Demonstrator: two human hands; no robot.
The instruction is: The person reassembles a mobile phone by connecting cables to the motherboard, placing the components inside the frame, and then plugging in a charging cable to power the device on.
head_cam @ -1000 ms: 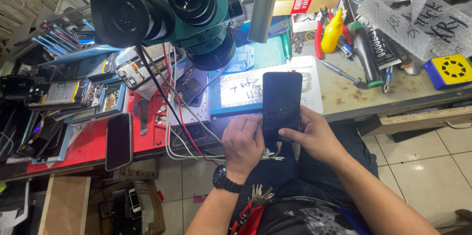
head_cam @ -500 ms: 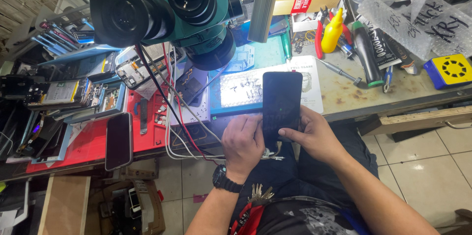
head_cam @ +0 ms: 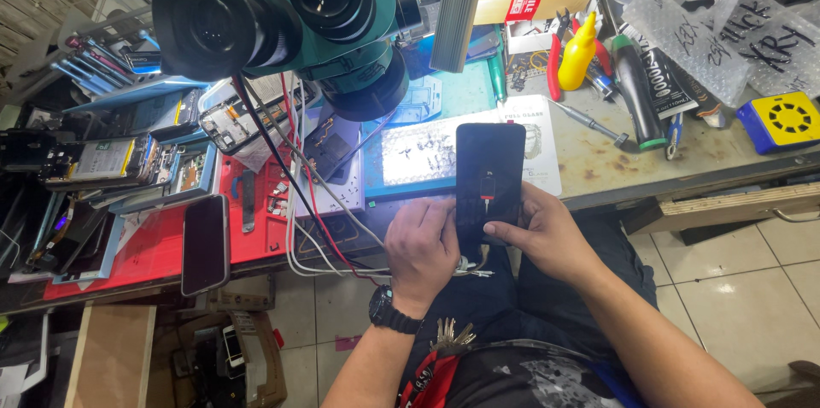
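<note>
Both hands, left hand [head_cam: 420, 250] and right hand [head_cam: 547, 233], closed on black phone [head_cam: 489, 176] at frame centre; cable [head_cam: 471, 269] plugged, charge check apparently underway; next, steady hold.

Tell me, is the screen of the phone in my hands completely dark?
No, the phone held by the right hand shows a small red low-battery icon on its otherwise black screen.

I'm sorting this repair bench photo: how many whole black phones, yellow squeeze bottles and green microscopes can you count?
Black slab phones: 2, one held upright in the left hand and right hand, one lying on the red mat's front edge
Yellow plastic squeeze bottle: 1
Green stereo microscope: 1
Total: 4
</note>
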